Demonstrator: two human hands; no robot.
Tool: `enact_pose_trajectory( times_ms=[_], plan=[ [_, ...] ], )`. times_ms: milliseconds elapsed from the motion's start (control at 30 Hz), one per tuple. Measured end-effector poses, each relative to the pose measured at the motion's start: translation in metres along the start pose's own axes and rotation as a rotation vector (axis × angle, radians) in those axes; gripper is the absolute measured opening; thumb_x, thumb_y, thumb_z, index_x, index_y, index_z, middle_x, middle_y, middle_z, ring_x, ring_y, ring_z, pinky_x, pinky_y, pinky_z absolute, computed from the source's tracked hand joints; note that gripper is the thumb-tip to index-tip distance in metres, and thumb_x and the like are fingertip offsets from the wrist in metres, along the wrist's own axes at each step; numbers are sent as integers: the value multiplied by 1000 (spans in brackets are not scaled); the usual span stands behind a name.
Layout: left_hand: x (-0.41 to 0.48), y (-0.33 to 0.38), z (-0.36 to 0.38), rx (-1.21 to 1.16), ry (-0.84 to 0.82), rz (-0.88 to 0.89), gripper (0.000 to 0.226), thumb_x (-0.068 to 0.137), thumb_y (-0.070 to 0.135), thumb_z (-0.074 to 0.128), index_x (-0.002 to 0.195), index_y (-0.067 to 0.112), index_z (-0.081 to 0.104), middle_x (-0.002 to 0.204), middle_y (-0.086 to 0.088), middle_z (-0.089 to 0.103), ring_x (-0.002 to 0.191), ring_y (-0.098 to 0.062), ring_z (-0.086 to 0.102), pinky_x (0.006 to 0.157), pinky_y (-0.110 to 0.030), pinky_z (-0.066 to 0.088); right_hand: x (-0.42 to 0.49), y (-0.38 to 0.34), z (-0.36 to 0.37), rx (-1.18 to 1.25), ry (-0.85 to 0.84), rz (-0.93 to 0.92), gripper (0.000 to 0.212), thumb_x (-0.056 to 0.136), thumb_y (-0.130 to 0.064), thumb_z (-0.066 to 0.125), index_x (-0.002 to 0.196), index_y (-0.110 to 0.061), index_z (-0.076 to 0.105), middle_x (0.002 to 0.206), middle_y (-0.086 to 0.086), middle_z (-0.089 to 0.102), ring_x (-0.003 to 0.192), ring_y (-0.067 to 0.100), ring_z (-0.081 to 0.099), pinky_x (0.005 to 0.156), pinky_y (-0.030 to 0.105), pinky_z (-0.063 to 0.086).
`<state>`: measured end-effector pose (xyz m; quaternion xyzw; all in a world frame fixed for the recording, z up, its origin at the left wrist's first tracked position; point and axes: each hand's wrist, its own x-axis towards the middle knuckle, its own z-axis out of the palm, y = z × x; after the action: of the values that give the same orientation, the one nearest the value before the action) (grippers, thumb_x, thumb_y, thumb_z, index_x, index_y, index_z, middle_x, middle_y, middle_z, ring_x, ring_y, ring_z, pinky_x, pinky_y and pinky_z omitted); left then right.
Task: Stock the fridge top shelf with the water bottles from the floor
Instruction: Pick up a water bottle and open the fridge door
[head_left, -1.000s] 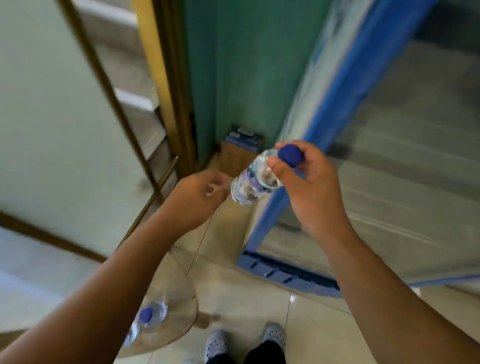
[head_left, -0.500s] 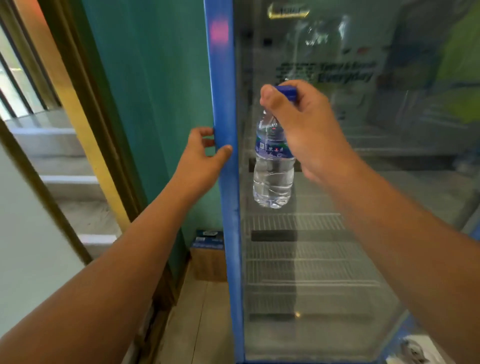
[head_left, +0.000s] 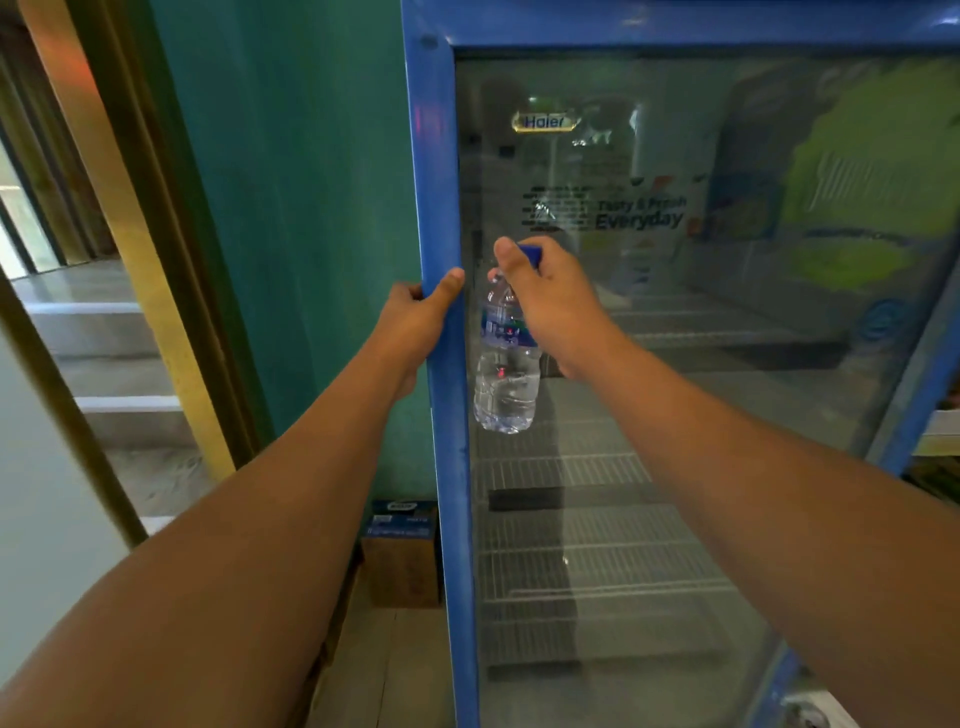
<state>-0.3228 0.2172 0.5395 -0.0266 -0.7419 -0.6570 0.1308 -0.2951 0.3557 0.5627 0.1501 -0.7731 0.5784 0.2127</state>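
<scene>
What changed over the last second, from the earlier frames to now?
The left hand moved from the base of the water bottle up to the blue edge of the fridge door and now grips it. The water bottle went from tilted to hanging upright. Unchanged: the right hand holds it by the cap; the fridge door is shut.

— Your bottle?
— Clear water bottle (head_left: 505, 384), blue cap, blue label, upright, hanging by its cap from your right hand (head_left: 550, 306).
— Fridge?
— Blue-framed fridge (head_left: 441, 156), glass door closed, wire shelves inside.
</scene>
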Motion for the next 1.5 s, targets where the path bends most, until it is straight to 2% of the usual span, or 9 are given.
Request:
enact_pose_trajectory(
  times_ms=[167, 300, 467, 733, 1033, 1233, 1333, 1433, 1500],
  plan=[
    [-4, 0, 1, 53, 17, 8, 55, 83, 59, 53, 113, 14, 44, 113, -1, 56, 96, -16, 56, 77, -33, 45, -10, 7, -8, 6, 102, 49, 33, 95, -44, 47, 100, -12, 56, 102, 7, 68, 81, 12, 58, 70, 21, 43],
    [-26, -2, 3, 73, 77, 15, 55, 82, 62, 52, 111, 17, 43, 98, 7, 54, 88, -11, 55, 74, -30, 45, -27, 6, -22, -12, 116, 37, 33, 93, -47, 49, 97, -15, 58, 96, 6, 70, 86, 17, 65, 78, 28, 50],
    [-90, 9, 3, 48, 157, 77, 50, 81, 59, 55, 105, 16, 42, 94, 4, 55, 78, -9, 55, 67, -26, 49, -75, -11, -48, 81, 50, -43, 32, 95, -41, 48, 98, -10, 58, 88, 0, 69, 58, -7, 56, 56, 6, 43],
    [-233, 48, 24, 40, 126, 154, 45, 82, 48, 60, 103, 16, 37, 106, -11, 53, 91, -21, 58, 85, -44, 55, -170, -52, -114, 230, 27, -53, 21, 94, -39, 52, 86, -20, 57, 86, 3, 71, 72, 11, 65, 68, 27, 54],
    [-390, 83, 88, 2, -181, 367, 26, 88, 33, 52, 112, 24, 50, 97, 16, 65, 85, 10, 63, 70, -9, 49, -300, -86, -226, 171, 26, -130, 23, 96, -29, 49, 92, -9, 57, 80, 1, 69, 71, 4, 63, 67, 12, 50],
    [-452, 105, 162, -68, -426, 442, 15, 94, 22, 45, 106, 24, 53, 94, 18, 63, 82, 14, 61, 70, -6, 46, -376, -100, -317, 15, 143, -157, 17, 92, -35, 51, 84, -22, 60, 70, -3, 65, 72, 25, 56, 72, 37, 48],
    [-476, 113, 204, -152, -520, 471, 12, 92, 28, 48, 103, 26, 50, 95, 8, 63, 87, 5, 63, 76, -13, 50, -411, -106, -355, -62, 220, -150, 20, 90, -37, 52, 84, -19, 58, 74, 17, 54, 68, 27, 47, 67, 35, 42],
    [-495, 117, 240, -131, -579, 462, 13, 93, 38, 46, 101, 30, 51, 101, -18, 60, 92, -24, 62, 84, -37, 55, -445, -108, -387, -117, 309, -124, 15, 89, -34, 52, 84, -22, 57, 67, -12, 54, 62, 4, 48, 63, 19, 40],
    [-504, 121, 259, -178, -629, 426, 11, 96, 29, 43, 101, 24, 52, 94, -15, 60, 84, -22, 60, 81, -40, 54, -466, -108, -404, -167, 366, -112, 15, 89, -37, 54, 83, -24, 58, 64, -17, 59, 63, 1, 54, 67, 19, 45]
  ],
)
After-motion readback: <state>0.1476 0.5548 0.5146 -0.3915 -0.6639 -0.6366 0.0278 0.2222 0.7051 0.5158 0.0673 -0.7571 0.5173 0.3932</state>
